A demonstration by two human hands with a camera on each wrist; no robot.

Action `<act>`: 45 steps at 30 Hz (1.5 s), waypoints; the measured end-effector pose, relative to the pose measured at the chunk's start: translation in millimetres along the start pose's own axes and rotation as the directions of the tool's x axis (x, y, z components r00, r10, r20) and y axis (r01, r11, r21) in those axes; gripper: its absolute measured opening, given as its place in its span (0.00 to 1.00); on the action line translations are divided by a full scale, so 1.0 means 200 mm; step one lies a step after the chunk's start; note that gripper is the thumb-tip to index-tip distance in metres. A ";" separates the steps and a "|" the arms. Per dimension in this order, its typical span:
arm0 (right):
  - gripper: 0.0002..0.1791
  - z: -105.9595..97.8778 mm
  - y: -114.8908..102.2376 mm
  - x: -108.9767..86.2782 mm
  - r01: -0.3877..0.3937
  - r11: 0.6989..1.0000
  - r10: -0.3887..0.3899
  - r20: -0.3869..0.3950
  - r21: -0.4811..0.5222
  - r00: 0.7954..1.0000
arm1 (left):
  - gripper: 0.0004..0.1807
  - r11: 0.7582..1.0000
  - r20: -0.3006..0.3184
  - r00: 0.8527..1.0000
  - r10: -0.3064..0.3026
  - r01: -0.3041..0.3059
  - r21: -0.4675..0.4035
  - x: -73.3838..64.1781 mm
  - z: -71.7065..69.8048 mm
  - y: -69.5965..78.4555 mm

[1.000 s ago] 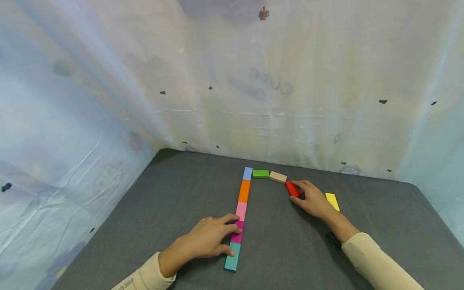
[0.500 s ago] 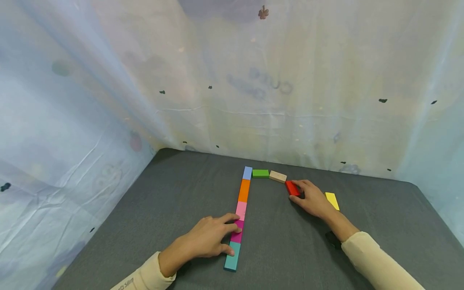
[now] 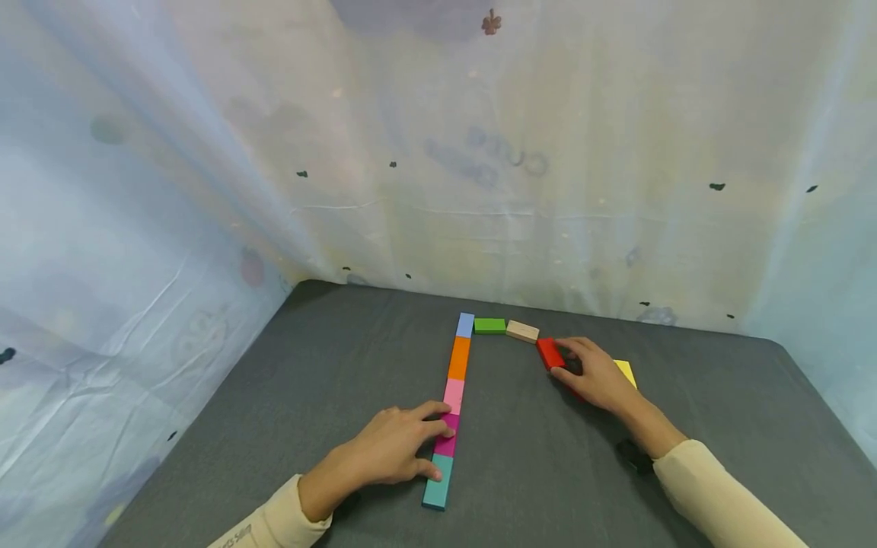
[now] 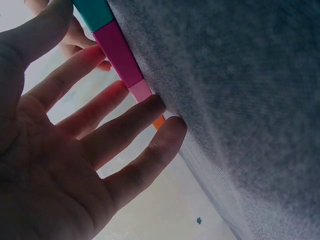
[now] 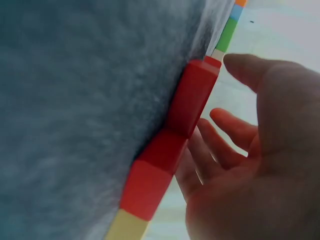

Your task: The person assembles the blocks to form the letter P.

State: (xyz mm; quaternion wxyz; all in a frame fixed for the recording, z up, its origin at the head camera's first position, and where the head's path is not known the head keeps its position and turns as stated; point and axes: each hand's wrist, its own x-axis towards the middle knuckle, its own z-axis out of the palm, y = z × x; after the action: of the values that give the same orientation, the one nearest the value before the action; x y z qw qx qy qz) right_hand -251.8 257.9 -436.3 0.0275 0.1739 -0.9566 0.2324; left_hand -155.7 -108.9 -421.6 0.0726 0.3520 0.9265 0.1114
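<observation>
My left hand [image 3: 393, 447] lies along a row of flat coloured blocks, fingers spread and nearly straight. Its fingertips are at the light pink block [image 3: 453, 394] and the magenta block [image 3: 448, 441], its thumb at the teal block [image 3: 438, 487]. In the left wrist view the palm shows, holding nothing. My right hand [image 3: 594, 374] is loosely bent beside a red block [image 3: 550, 353], with thumb and fingers around its near end but not visibly pinching. The right wrist view shows more red [image 5: 145, 187] beyond that block, under the hand, leading to a yellow block [image 5: 127, 226].
Orange [image 3: 459, 358] and light blue [image 3: 465, 325] blocks continue the left row. A green block [image 3: 489, 326] and a plain wooden block [image 3: 522, 331] link it towards the red one. The grey cloth surface [image 3: 329, 365] ends at a hanging patterned sheet [image 3: 479, 228].
My right hand has shifted slightly to the right relative to the red block, exposing more of it and covering more of the yellow block. My left hand keeps its place. The head view has turned slightly.
</observation>
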 end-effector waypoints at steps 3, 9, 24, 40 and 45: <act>0.32 -0.02 0.00 -0.04 0.005 0.999 -0.005 -0.023 -0.037 1.000 | 0.31 1.000 -0.010 1.000 0.004 -0.004 0.007 0.00 -0.01 0.00; 0.29 -0.06 0.05 -0.13 0.041 0.995 -0.045 -0.035 -0.091 0.998 | 0.31 1.000 -0.025 1.000 0.011 -0.010 0.024 0.00 -0.01 -0.01; 0.28 -0.07 0.17 -0.24 0.142 0.987 -0.141 0.012 -0.069 0.990 | 0.30 1.000 0.001 1.000 0.009 -0.009 0.002 0.01 0.01 0.01; 0.23 -0.08 0.16 -0.22 0.168 0.983 -0.168 -0.005 -0.076 0.986 | 0.31 1.000 -0.007 1.000 0.006 -0.005 0.016 0.00 0.01 0.00; 0.21 -0.08 0.16 -0.21 0.175 0.983 -0.176 -0.007 -0.062 0.984 | 0.31 1.000 -0.002 1.000 0.000 0.000 0.014 0.00 0.00 0.00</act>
State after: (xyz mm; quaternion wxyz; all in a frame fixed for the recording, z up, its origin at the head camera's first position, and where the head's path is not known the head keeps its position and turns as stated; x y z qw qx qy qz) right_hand -223.6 305.1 -441.4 0.0593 0.2552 -0.9440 0.2008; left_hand -155.5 -108.9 -422.4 0.0693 0.3523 0.9274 0.1051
